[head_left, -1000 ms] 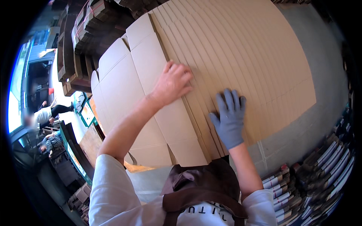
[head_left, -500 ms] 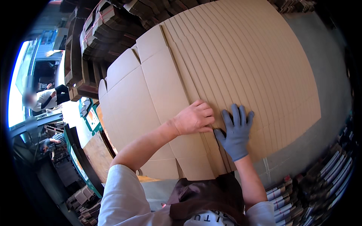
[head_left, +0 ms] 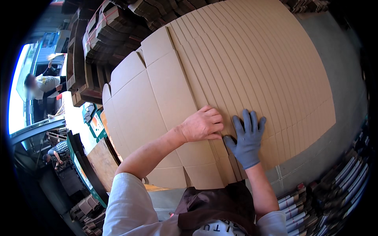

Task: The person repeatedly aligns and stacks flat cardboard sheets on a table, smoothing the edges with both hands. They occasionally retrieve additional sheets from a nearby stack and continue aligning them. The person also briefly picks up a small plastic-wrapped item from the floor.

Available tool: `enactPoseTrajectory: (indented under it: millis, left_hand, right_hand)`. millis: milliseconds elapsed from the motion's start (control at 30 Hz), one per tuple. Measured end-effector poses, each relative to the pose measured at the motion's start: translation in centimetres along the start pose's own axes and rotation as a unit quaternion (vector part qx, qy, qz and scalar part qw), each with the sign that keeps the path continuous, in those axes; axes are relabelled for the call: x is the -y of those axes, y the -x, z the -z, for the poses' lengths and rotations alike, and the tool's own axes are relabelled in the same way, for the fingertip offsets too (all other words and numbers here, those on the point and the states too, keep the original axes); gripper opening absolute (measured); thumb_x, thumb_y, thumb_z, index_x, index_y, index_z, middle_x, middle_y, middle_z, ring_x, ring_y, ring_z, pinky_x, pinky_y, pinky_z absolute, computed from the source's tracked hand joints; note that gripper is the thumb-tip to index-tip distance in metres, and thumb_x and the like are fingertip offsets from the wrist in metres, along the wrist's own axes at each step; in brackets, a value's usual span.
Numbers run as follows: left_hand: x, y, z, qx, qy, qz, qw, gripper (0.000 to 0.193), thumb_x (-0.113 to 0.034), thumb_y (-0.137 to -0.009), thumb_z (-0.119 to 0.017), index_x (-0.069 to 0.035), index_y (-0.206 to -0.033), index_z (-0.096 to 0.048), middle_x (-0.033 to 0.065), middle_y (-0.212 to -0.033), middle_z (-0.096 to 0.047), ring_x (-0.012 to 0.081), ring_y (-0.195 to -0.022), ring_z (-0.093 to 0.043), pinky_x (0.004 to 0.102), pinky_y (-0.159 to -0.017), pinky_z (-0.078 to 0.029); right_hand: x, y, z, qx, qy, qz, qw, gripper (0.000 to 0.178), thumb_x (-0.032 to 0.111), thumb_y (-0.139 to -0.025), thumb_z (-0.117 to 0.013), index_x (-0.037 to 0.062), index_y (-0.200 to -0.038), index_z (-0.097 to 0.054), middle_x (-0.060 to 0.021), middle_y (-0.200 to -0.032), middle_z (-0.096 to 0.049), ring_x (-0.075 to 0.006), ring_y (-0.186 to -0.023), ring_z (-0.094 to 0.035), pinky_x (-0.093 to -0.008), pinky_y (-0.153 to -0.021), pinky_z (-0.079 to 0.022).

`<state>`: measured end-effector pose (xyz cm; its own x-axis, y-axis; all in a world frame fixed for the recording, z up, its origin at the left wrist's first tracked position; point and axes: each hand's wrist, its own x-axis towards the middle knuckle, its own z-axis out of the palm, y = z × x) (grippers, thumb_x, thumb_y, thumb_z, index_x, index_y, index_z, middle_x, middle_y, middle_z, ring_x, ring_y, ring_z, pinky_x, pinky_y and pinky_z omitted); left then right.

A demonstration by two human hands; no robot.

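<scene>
While both hands press flat, cardboard sheets [head_left: 244,74] lie under spread right-hand fingers [head_left: 247,125], curled left-hand fingers [head_left: 212,122]

Grey concrete floor [head_left: 346,78], stacked pallets [head_left: 84,59]

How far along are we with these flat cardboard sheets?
Done: many sheets lie fanned in an overlapping row across the floor. In hand: the bare left hand curls its fingers at the edge of the top sheet, which lies flat on the left with its flaps unfolded; the gloved right hand presses flat on the row beside it. Left: every sheet in view is unfolded, and bundled stacks wait behind.
</scene>
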<state>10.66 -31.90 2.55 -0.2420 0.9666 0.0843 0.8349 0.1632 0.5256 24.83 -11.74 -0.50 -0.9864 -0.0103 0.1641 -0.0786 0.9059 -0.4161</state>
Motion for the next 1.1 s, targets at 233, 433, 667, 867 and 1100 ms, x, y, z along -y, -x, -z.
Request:
enactPoseTrajectory:
  millis: [233, 433, 667, 867, 1100]
  left_hand:
    - [0.5, -0.1, -0.6, -0.021, 0.010, -0.011, 1.000, 0.034, -0.040, -0.080, -0.080, -0.014, -0.088, -0.061, 0.0008, -0.100, -0.059, 0.0247, -0.100, -0.056, 0.0423, -0.096, -0.044]
    - [0.3, -0.1, -0.6, -0.026, -0.002, -0.001, 1.000, 0.033, -0.040, -0.080, -0.082, -0.015, -0.090, -0.063, -0.0004, -0.099, -0.059, 0.0241, -0.099, -0.055, 0.0416, -0.095, -0.045]
    - [0.1, -0.1, -0.7, -0.026, -0.007, -0.001, 1.000, 0.032, -0.041, -0.080, -0.082, -0.015, -0.091, -0.065, -0.0012, -0.099, -0.059, 0.0238, -0.098, -0.055, 0.0405, -0.094, -0.045]
    - [0.1, 0.0, -0.5, -0.022, -0.004, -0.005, 1.000, 0.033, -0.041, -0.080, -0.081, -0.015, -0.091, -0.065, -0.0010, -0.100, -0.060, 0.0241, -0.098, -0.055, 0.0410, -0.094, -0.045]
    - [0.0, 0.2, -0.2, -0.021, -0.018, -0.013, 1.000, 0.031, -0.038, -0.080, -0.081, -0.015, -0.093, -0.065, 0.0006, -0.101, -0.060, 0.0245, -0.100, -0.057, 0.0435, -0.097, -0.045]
  right_hand:
    - [0.2, -0.5, 1.2, 0.030, -0.025, -0.011, 0.999, 0.070, 0.038, -0.079, -0.079, 0.0116, -0.139, -0.056, -0.0202, -0.151, -0.043, -0.0440, -0.140, -0.039, -0.0756, -0.111, -0.023]
    - [-0.4, -0.3, 0.9, 0.013, -0.031, 0.004, 0.999, 0.066, 0.032, -0.080, -0.078, 0.0120, -0.139, -0.056, -0.0194, -0.150, -0.043, -0.0425, -0.138, -0.039, -0.0735, -0.110, -0.024]
    - [-0.6, 0.1, 0.6, 0.038, -0.031, -0.004, 0.999, 0.067, 0.033, -0.086, -0.075, 0.0115, -0.146, -0.053, -0.0187, -0.158, -0.038, -0.0436, -0.145, -0.035, -0.0725, -0.115, -0.018]
    - [-0.5, -0.1, 0.4, 0.011, -0.025, 0.005, 1.000, 0.068, 0.033, -0.080, -0.079, 0.0131, -0.141, -0.056, -0.0187, -0.151, -0.042, -0.0410, -0.139, -0.038, -0.0728, -0.111, -0.023]
    - [1.9, -0.1, 0.5, 0.030, 0.012, -0.035, 0.999, 0.084, 0.051, -0.074, -0.082, 0.0114, -0.143, -0.053, -0.0211, -0.152, -0.042, -0.0423, -0.142, -0.037, -0.0754, -0.111, -0.023]
